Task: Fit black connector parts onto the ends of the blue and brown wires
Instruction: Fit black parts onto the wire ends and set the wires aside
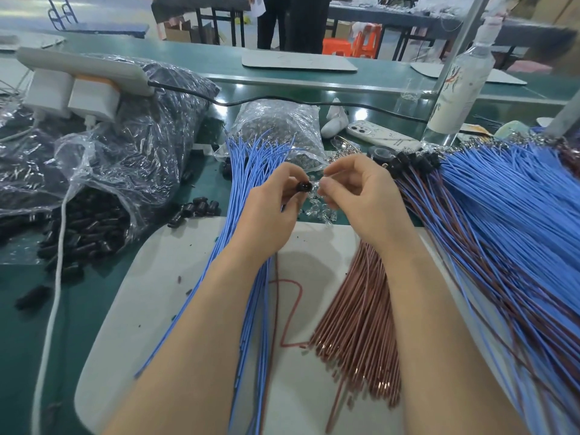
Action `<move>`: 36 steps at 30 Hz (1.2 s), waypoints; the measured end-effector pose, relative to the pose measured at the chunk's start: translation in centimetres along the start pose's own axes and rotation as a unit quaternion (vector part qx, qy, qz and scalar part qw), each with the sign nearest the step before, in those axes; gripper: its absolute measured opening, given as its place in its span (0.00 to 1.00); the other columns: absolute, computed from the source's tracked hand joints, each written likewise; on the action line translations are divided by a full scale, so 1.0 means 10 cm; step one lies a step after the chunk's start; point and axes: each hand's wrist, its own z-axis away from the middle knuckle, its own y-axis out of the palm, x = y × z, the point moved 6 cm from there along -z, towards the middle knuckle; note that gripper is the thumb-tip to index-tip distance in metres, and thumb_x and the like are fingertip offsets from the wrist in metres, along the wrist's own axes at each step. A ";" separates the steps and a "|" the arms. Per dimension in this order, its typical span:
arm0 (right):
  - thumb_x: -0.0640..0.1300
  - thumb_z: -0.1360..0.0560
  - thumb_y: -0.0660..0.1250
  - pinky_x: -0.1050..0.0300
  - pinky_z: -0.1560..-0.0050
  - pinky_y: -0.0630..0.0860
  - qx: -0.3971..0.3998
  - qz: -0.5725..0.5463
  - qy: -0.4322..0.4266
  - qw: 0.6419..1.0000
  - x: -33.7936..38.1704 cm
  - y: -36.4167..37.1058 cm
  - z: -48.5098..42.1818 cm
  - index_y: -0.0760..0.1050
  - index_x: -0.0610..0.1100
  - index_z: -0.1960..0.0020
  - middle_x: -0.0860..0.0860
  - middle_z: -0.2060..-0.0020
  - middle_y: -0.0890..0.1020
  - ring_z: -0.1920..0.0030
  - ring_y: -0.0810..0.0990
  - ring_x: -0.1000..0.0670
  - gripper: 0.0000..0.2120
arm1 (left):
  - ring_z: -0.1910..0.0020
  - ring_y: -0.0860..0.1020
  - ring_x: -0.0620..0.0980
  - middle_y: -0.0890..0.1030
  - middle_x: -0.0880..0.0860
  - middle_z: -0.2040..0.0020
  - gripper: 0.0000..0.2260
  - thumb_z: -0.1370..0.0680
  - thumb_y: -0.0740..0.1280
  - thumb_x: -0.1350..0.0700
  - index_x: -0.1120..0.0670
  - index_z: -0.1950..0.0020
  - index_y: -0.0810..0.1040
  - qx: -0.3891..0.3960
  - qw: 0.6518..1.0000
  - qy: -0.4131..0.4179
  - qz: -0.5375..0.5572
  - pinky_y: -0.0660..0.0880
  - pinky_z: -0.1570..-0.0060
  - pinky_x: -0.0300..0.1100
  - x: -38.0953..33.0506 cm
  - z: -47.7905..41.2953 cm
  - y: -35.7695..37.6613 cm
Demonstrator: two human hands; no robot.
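Currently black connector part [305,185] sits mid-frame, pinched in left hand [269,205] grip, fingertips closed on it. Right hand [354,189] grip closed just beside it; looks like a wire end in there, too small to confirm. Loose blue wires [251,171] fan left of centre, brown wires [361,324] lower centre on the white mat [157,293]; finished pairs [470,215] at right. Spare connectors spill from the plastic bag [94,171] at left on the tabletop. Advice: line the terminal up with the cavity, push straight, tug-check.
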 end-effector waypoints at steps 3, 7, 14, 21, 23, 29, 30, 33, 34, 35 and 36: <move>0.37 0.26 0.70 0.53 0.49 0.80 -0.005 0.018 -0.027 0.999 0.05 0.00 0.01 0.78 0.45 0.52 0.49 0.59 0.83 0.57 0.83 0.51 0.05 | 0.54 0.80 0.46 0.81 0.49 0.56 0.08 0.22 0.64 0.64 0.50 0.50 0.72 0.008 1.000 0.001 0.001 0.76 0.48 0.40 -0.02 0.00 0.01; 0.37 0.27 0.71 0.60 0.51 0.79 -0.010 0.057 -0.060 0.997 0.11 0.00 0.02 0.81 0.46 0.54 0.56 0.62 0.83 0.59 0.82 0.58 0.06 | 0.51 0.80 0.49 0.82 0.53 0.53 0.07 0.21 0.63 0.64 0.53 0.48 0.73 0.016 1.000 0.007 -0.005 0.76 0.45 0.45 -0.06 0.02 0.01; 0.37 0.27 0.71 0.72 0.56 0.74 -0.041 0.109 -0.096 0.989 0.15 0.03 0.04 0.83 0.45 0.54 0.58 0.64 0.81 0.59 0.80 0.61 0.06 | 0.52 0.80 0.51 0.83 0.54 0.53 0.06 0.21 0.64 0.62 0.57 0.45 0.75 0.016 0.999 0.019 -0.030 0.75 0.49 0.42 -0.11 0.03 0.01; 0.38 0.28 0.72 0.61 0.53 0.79 -0.029 0.073 -0.044 0.996 0.07 -0.05 0.00 0.83 0.48 0.55 0.57 0.65 0.83 0.61 0.82 0.57 0.06 | 0.58 0.73 0.43 0.81 0.51 0.55 0.07 0.22 0.65 0.60 0.55 0.46 0.79 -0.001 0.995 0.036 -0.096 0.68 0.57 0.28 -0.11 0.01 -0.01; 0.38 0.28 0.72 0.59 0.52 0.79 -0.021 0.073 -0.033 0.997 0.04 -0.06 0.00 0.83 0.46 0.55 0.54 0.63 0.83 0.60 0.83 0.55 0.05 | 0.55 0.74 0.50 0.82 0.51 0.57 0.05 0.22 0.66 0.58 0.52 0.48 0.80 0.010 0.994 0.025 -0.110 0.71 0.49 0.39 -0.07 0.00 0.00; 0.37 0.28 0.72 0.61 0.54 0.79 0.006 0.063 -0.005 0.998 -0.04 -0.03 -0.02 0.83 0.46 0.55 0.53 0.64 0.83 0.61 0.82 0.54 0.05 | 0.58 0.75 0.49 0.82 0.50 0.61 0.05 0.24 0.67 0.60 0.50 0.52 0.80 0.017 0.996 0.024 -0.081 0.72 0.52 0.41 -0.07 0.01 -0.01; 0.37 0.28 0.72 0.61 0.54 0.79 0.010 0.051 -0.002 0.999 -0.04 -0.02 -0.02 0.82 0.46 0.56 0.53 0.65 0.83 0.62 0.82 0.55 0.05 | 0.59 0.76 0.50 0.82 0.51 0.61 0.05 0.24 0.67 0.61 0.51 0.52 0.80 0.016 0.997 0.023 -0.078 0.72 0.54 0.40 -0.07 0.01 -0.01; 0.35 0.28 0.72 0.62 0.56 0.79 0.019 0.028 0.005 0.999 -0.05 0.04 -0.01 0.81 0.48 0.58 0.54 0.67 0.82 0.65 0.81 0.57 0.08 | 0.59 0.78 0.50 0.83 0.52 0.61 0.06 0.24 0.67 0.61 0.52 0.52 0.80 0.025 0.996 0.015 -0.083 0.73 0.54 0.40 -0.06 0.01 0.00; 0.35 0.28 0.71 0.62 0.56 0.79 0.021 0.011 0.012 1.000 -0.06 0.05 0.00 0.81 0.48 0.59 0.54 0.67 0.82 0.66 0.80 0.57 0.09 | 0.59 0.78 0.49 0.82 0.50 0.61 0.06 0.24 0.67 0.61 0.51 0.53 0.80 0.025 0.996 0.016 -0.084 0.73 0.55 0.38 -0.06 0.02 -0.01; 0.34 0.28 0.71 0.62 0.56 0.79 0.023 -0.019 0.024 0.999 -0.07 0.06 0.00 0.81 0.48 0.59 0.54 0.67 0.82 0.66 0.80 0.57 0.09 | 0.61 0.77 0.45 0.82 0.48 0.62 0.06 0.24 0.67 0.61 0.51 0.53 0.79 0.021 0.997 0.018 -0.078 0.72 0.58 0.34 -0.07 0.02 -0.02; 0.34 0.28 0.71 0.61 0.55 0.80 0.021 -0.052 0.036 0.998 -0.08 0.05 0.01 0.81 0.48 0.59 0.53 0.68 0.82 0.66 0.80 0.57 0.10 | 0.62 0.76 0.40 0.81 0.45 0.63 0.06 0.24 0.67 0.61 0.50 0.54 0.79 0.016 0.997 0.019 -0.067 0.69 0.60 0.28 -0.08 0.02 -0.03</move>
